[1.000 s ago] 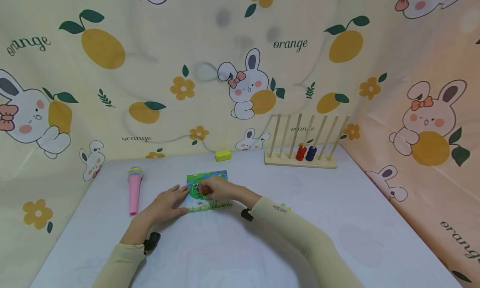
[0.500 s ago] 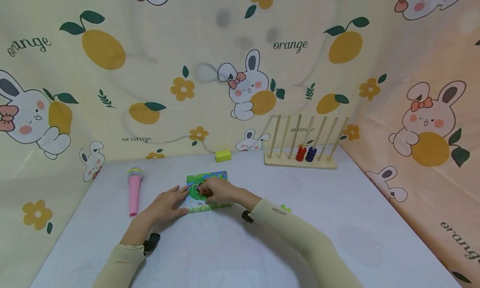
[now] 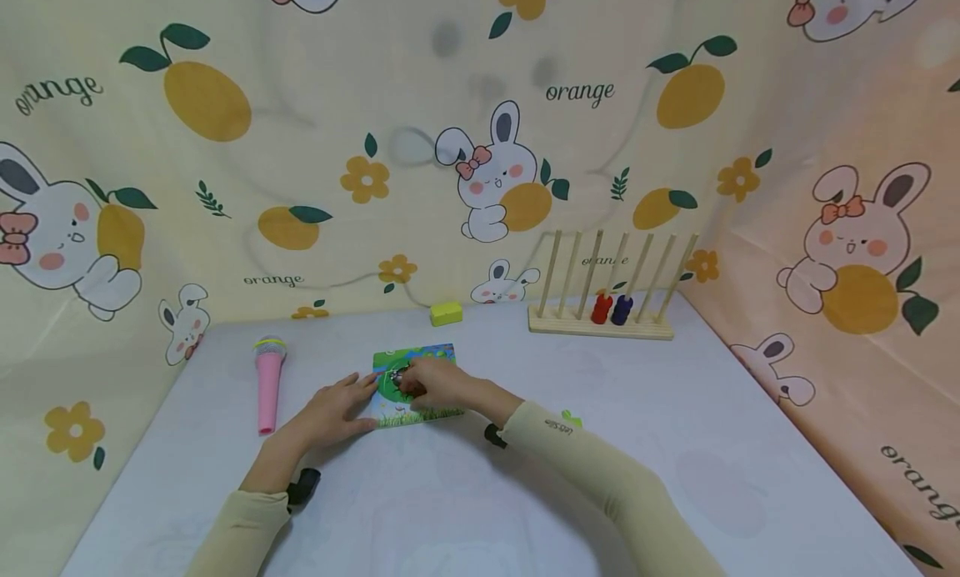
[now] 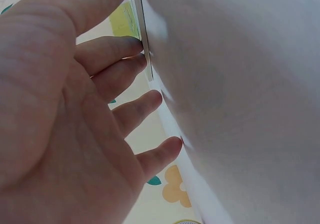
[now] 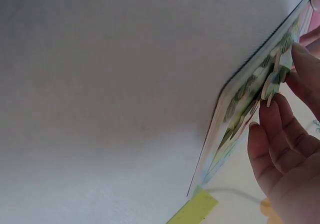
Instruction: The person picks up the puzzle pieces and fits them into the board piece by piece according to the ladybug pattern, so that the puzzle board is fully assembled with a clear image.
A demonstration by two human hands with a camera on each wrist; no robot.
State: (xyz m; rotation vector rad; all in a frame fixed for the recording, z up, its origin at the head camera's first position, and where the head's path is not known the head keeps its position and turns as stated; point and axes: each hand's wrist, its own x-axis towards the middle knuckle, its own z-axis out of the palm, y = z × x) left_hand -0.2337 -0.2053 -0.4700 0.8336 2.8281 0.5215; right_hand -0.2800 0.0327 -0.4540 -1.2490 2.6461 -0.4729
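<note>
A flat puzzle board [image 3: 397, 414] with a grass-and-leaf picture lies on the white table, left of the middle. My right hand [image 3: 441, 383] is over its centre, pinching a thin puzzle piece [image 5: 271, 86] between thumb and fingertips. In the right wrist view the piece stands tilted against the board's face; the fingers cover part of it. At the board's left edge, my left hand [image 3: 333, 412] lies with fingers spread and nearly straight. Some of its fingertips touch the board's edge [image 4: 143, 33] in the left wrist view.
Left of the hands lies a pink toy microphone [image 3: 268, 385]. A yellow block [image 3: 446, 313] sits at the back, near a wooden peg rack [image 3: 600, 327] with red and dark blue pieces. Something small and bright green [image 3: 572, 418] is partly hidden behind the right sleeve.
The right forearm has shifted very slightly, uncovering more of the small green thing. Both hands stay at the board in nearly the same pose.
</note>
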